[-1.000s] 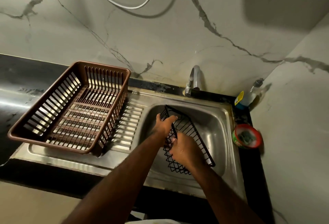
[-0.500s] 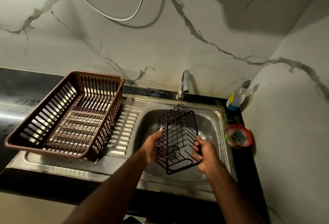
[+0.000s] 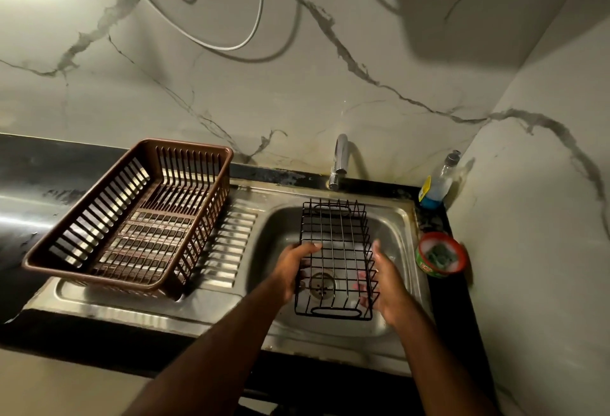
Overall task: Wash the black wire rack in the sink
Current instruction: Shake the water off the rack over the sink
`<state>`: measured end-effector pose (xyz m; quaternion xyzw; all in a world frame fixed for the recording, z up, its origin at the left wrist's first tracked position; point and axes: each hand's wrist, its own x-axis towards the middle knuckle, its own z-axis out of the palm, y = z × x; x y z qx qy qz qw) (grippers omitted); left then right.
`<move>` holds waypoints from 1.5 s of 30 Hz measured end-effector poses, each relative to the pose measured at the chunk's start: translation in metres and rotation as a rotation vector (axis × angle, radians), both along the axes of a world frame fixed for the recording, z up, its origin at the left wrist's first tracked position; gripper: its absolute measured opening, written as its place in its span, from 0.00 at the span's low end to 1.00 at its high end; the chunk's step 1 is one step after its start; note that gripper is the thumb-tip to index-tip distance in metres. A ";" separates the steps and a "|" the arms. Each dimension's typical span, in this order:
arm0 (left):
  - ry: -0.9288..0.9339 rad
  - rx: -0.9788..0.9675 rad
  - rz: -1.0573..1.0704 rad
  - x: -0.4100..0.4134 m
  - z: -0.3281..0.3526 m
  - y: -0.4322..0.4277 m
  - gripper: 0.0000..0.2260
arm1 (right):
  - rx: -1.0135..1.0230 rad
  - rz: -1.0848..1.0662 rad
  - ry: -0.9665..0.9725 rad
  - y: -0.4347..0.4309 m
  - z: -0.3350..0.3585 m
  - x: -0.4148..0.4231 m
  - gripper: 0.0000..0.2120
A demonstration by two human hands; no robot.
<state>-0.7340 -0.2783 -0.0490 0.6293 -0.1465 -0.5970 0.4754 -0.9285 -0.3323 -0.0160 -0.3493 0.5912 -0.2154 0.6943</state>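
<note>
The left hand (image 3: 298,263) grips the left wall of the black wire rack (image 3: 335,250), its fingers hooked over the top wire. The right hand (image 3: 384,280) lies flat against the opposite wall with the thumb pointing up. Its fingers reach under the base and show through the wires, spread rather than curled, so it cradles the rack more than it clamps it.

A second ago the rack stood steeply on edge with both hands bunched on one side. Half a second ago it was still tipped up, with one hand on each side. Now it sits level and open side up, its long axis running away from the person. It is held in the sink (image 3: 277,227) above the drain (image 3: 321,283) (whether it touches the bottom I cannot tell).

That turning looks like checking or presenting every face. No water is visible at the faucet (image 3: 340,158) just behind the rack. The tub with the scrubber (image 3: 440,257) and the soap bottle (image 3: 437,184) sit unheld at the right, and the brown basket (image 3: 132,217) waits on the drainboard to the left.
</note>
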 end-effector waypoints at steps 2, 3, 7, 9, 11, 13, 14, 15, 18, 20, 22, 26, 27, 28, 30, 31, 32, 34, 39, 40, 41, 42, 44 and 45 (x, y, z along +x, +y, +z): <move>-0.037 -0.004 0.014 -0.004 0.000 -0.002 0.25 | -0.055 0.101 0.048 -0.002 0.007 0.004 0.23; -0.048 -0.018 0.031 -0.006 0.003 -0.002 0.25 | -0.097 0.136 0.082 -0.004 0.007 0.006 0.24; -0.140 -0.207 0.146 -0.013 0.006 0.000 0.33 | -0.371 0.038 0.089 -0.003 0.001 0.011 0.29; -0.159 -0.291 0.198 -0.010 0.007 0.000 0.37 | -0.494 -0.003 0.055 -0.002 -0.004 0.015 0.29; -0.136 -0.242 0.195 -0.005 0.011 -0.003 0.36 | -0.412 0.007 0.054 -0.004 -0.007 0.020 0.26; -0.149 -0.143 0.155 -0.003 0.017 -0.006 0.30 | -0.207 0.015 0.061 -0.008 -0.009 0.024 0.17; -0.167 -0.133 0.150 -0.004 0.016 -0.005 0.30 | -0.190 0.008 0.069 -0.009 -0.010 0.024 0.15; -0.191 -0.151 0.140 -0.004 0.015 -0.005 0.33 | -0.238 0.002 0.068 -0.010 -0.013 0.025 0.15; -0.214 -0.176 0.066 0.004 0.015 -0.008 0.25 | -0.313 -0.007 0.072 -0.009 -0.018 0.031 0.17; -0.224 -0.158 0.012 0.007 0.015 -0.008 0.11 | -0.200 -0.027 0.047 -0.006 -0.016 0.032 0.16; -0.244 -0.204 0.013 0.011 0.013 -0.005 0.08 | -0.282 -0.061 0.041 -0.004 -0.016 0.032 0.16; -0.221 -0.168 -0.044 0.017 0.005 0.000 0.15 | -0.358 -0.045 0.099 0.004 -0.021 0.036 0.24; -0.208 -0.134 -0.061 0.014 0.010 0.003 0.17 | -0.293 -0.052 0.090 0.007 -0.018 0.035 0.21; -0.174 -0.131 -0.051 0.012 0.011 0.006 0.15 | -0.274 -0.064 0.087 0.007 -0.020 0.032 0.19; -0.173 -0.181 -0.028 0.011 0.014 0.006 0.12 | -0.398 -0.069 0.100 0.008 -0.016 0.029 0.17; -0.177 -0.179 -0.039 0.013 0.014 0.004 0.15 | -0.454 -0.078 0.102 0.008 -0.015 0.028 0.18; -0.190 -0.192 -0.073 0.015 0.015 0.001 0.15 | -0.452 -0.077 0.105 0.007 -0.018 0.027 0.19; -0.171 -0.130 -0.154 0.011 0.024 0.001 0.06 | -0.316 -0.075 0.084 0.009 -0.021 0.026 0.18; -0.177 -0.166 -0.105 0.012 0.020 0.001 0.23 | -0.419 -0.094 0.101 0.006 -0.021 0.024 0.19; -0.188 -0.153 -0.142 0.014 0.022 -0.002 0.20 | -0.394 -0.055 0.114 0.004 -0.022 0.026 0.22; -0.188 -0.135 -0.156 0.014 0.024 -0.001 0.16 | -0.324 -0.042 0.100 0.006 -0.021 0.028 0.22; -0.202 -0.090 -0.140 0.013 0.027 -0.001 0.16 | -0.289 -0.045 0.109 0.007 -0.023 0.029 0.21; -0.216 -0.083 -0.108 0.017 0.033 -0.003 0.27 | -0.368 -0.093 0.139 0.008 -0.026 0.028 0.19; -0.206 -0.086 -0.132 0.018 0.034 -0.003 0.31 | -0.420 -0.108 0.137 0.008 -0.024 0.026 0.21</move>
